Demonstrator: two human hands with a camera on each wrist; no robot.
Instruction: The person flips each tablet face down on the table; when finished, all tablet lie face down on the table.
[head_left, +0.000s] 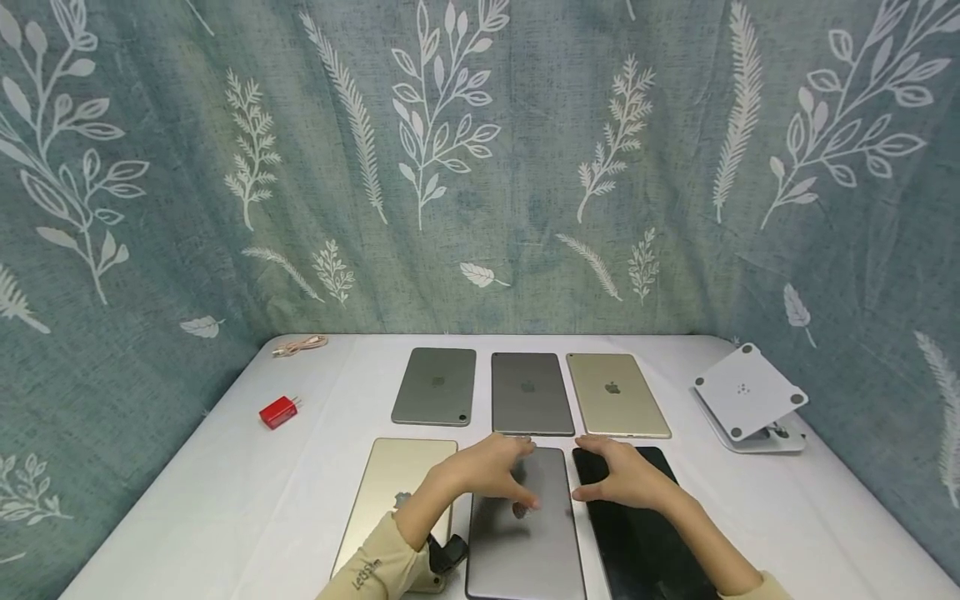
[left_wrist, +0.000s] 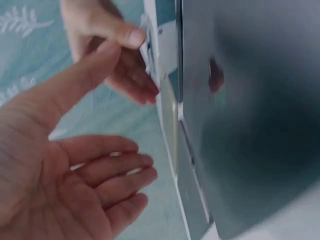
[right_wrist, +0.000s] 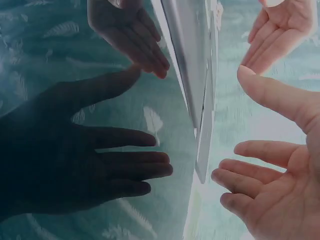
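My left hand [head_left: 489, 468] hovers over a grey tablet [head_left: 536, 550] that lies back up at the front middle. Its fingers are spread and loosely bent, with nothing between thumb and fingers. To its right, my right hand [head_left: 626, 477] is held above a black tablet [head_left: 645, 542], thumb and fingers apart and holding nothing. In the right wrist view the black tablet's glossy face [right_wrist: 120, 120] mirrors both hands. A gold tablet [head_left: 412, 462] lies left of the grey one, partly hidden under my left forearm.
Behind the hands lie a green-grey tablet [head_left: 431, 387], a dark grey tablet [head_left: 531, 400] and another gold tablet [head_left: 622, 400]. A silver folding stand [head_left: 750, 392] is at the right. On the left are a red charger plug [head_left: 278, 412] and a coiled cable [head_left: 302, 345].
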